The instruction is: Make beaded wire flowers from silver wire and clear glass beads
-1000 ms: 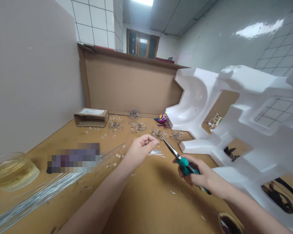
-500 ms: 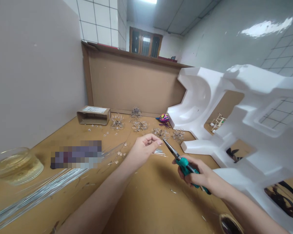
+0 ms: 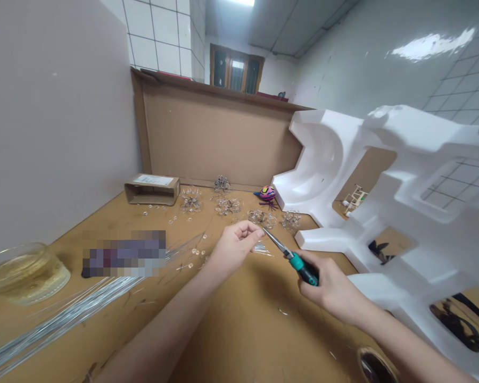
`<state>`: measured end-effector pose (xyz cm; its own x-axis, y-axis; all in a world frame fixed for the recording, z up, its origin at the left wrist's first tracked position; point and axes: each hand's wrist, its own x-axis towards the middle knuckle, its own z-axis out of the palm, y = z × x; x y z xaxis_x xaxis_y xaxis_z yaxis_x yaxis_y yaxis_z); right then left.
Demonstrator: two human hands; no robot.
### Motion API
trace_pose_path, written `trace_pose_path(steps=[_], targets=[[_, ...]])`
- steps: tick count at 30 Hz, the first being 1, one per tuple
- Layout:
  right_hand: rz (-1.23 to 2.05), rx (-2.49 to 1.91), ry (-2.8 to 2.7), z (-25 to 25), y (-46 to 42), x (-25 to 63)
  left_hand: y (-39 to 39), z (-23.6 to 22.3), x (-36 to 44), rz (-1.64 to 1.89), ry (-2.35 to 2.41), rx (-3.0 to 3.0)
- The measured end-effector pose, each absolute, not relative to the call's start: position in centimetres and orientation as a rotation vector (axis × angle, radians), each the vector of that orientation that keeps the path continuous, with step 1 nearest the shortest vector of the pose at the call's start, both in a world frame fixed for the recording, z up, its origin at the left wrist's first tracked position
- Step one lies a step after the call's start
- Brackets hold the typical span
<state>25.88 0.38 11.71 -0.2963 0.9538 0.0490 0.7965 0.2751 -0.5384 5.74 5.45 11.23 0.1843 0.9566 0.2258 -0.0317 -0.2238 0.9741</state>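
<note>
My right hand is closed around the green-and-black handles of long-nose pliers. The pliers' narrow metal jaws point up and left, and their tip sits right at the fingertips of my left hand. Thumb and fingers of that left hand are pinched together; whatever lies between them is too small to make out. Just behind the hands stand several curled wire pieces with clear beads, the nearest a wire flower shape. Below my left fingertips lies a small bunch of short silver wires.
A long bundle of silver wire runs across the left, beside a glass bowl of yellowish liquid and a blurred-out item. An open cardboard box stands behind. White foam packaging borders the right; clear beads lie scattered.
My right hand has turned the pliers, so the handles now sit tighter in the palm and look more closed. My left hand keeps its pinch nearly in place.
</note>
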Motion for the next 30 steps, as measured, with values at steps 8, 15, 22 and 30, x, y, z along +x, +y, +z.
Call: trace_pose_path(steps=[8,15,22,30], targets=[[-0.843,-1.656,-2.410,12.1,1.3,26.6,5.7,10.3,6.6,1.281,0.949,1.260],[-0.871,-1.581,-2.438,14.0,2.2,26.6,5.7,10.5,6.2,1.312,0.804,1.191],[0.088,-1.676,-2.213,13.9,1.4,26.5,6.2,10.3,5.9,1.343,0.689,1.176],[1.440,-1.277,-1.658,14.9,0.7,28.8,6.5,10.4,5.5,1.362,0.542,1.022]])
